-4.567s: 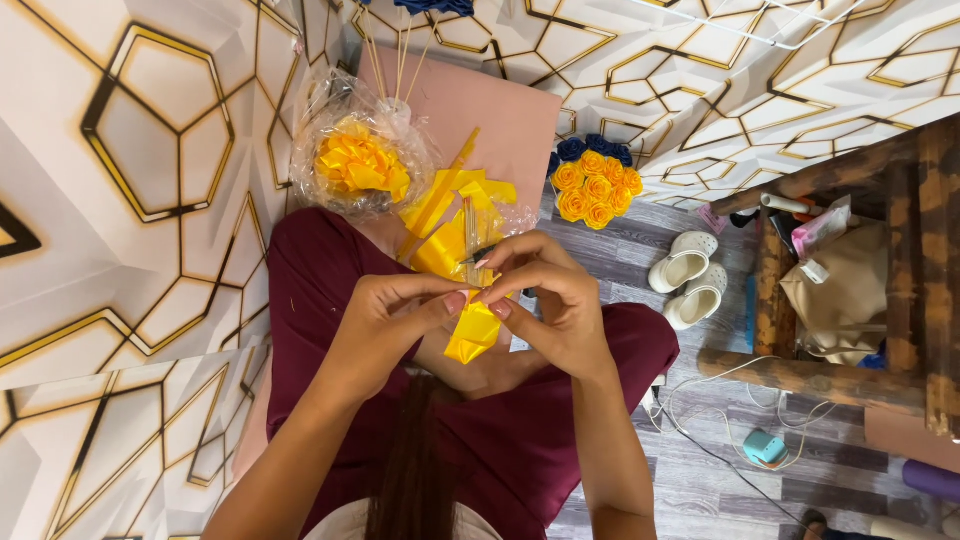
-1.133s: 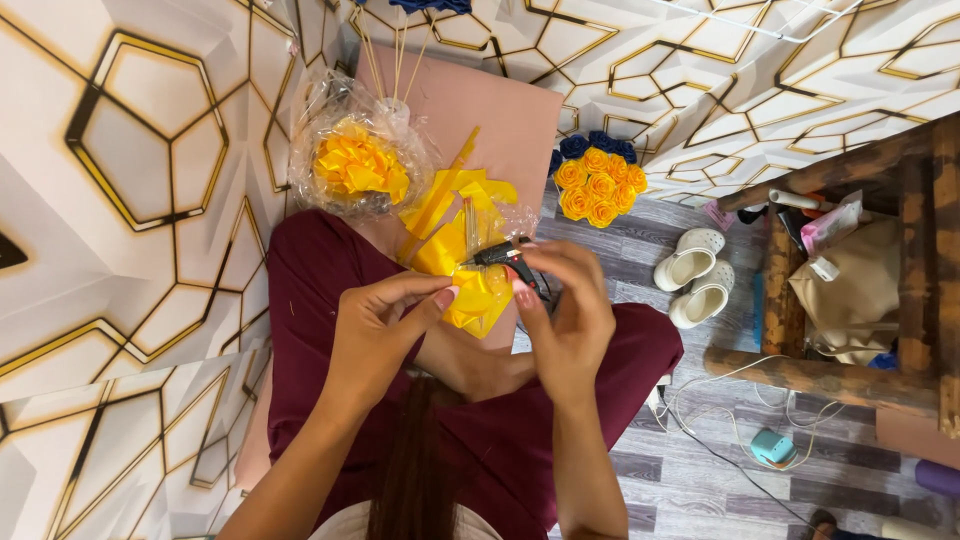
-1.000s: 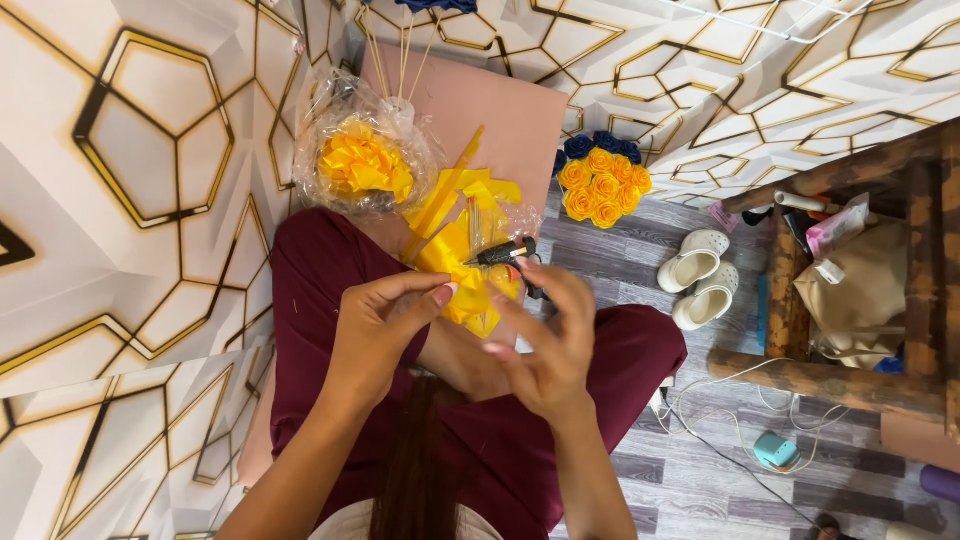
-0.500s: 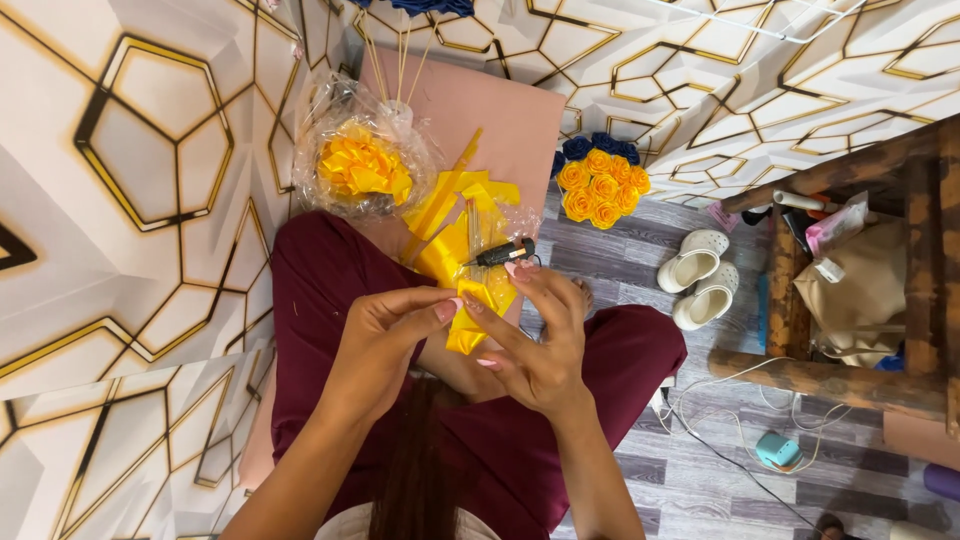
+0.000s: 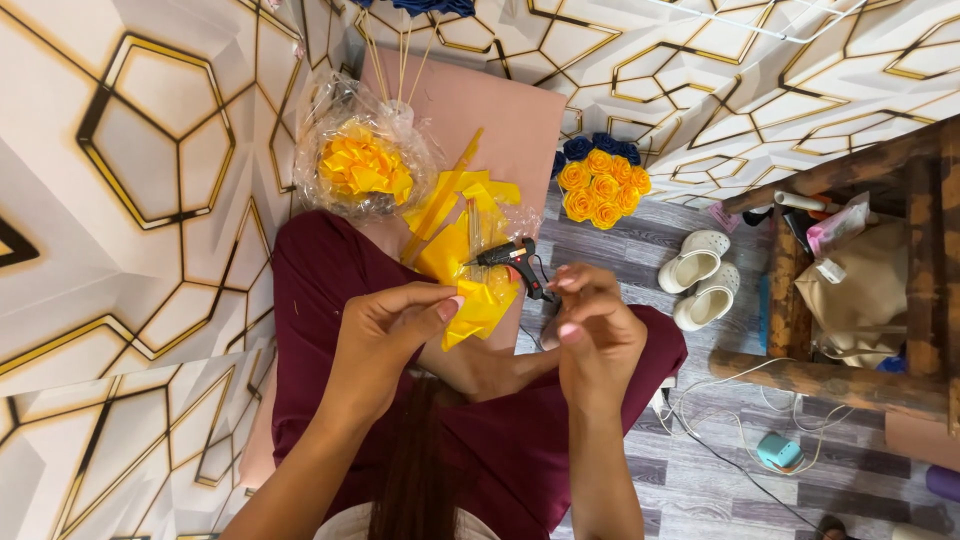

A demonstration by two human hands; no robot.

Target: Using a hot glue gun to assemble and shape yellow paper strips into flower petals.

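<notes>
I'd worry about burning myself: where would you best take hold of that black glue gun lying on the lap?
Probably by the handle. The glue gun lies on its side on the pink board, its nozzle pointing left toward the yellow ribbon pieces and its handle angling down to the right. The right hand is nearest, so coming from the right keeps fingers away from the tip.

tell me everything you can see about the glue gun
The glue gun is small and black, plastic by its look, with a pale nozzle tip pointing left and its handle angled down to the right. It lies on its side on the yellow ribbon strips over the person's lap, just beyond both hands. Neither the left hand nor the right hand touches it; the right fingertips are nearest. A dark cord seems to run down from the handle.
</notes>
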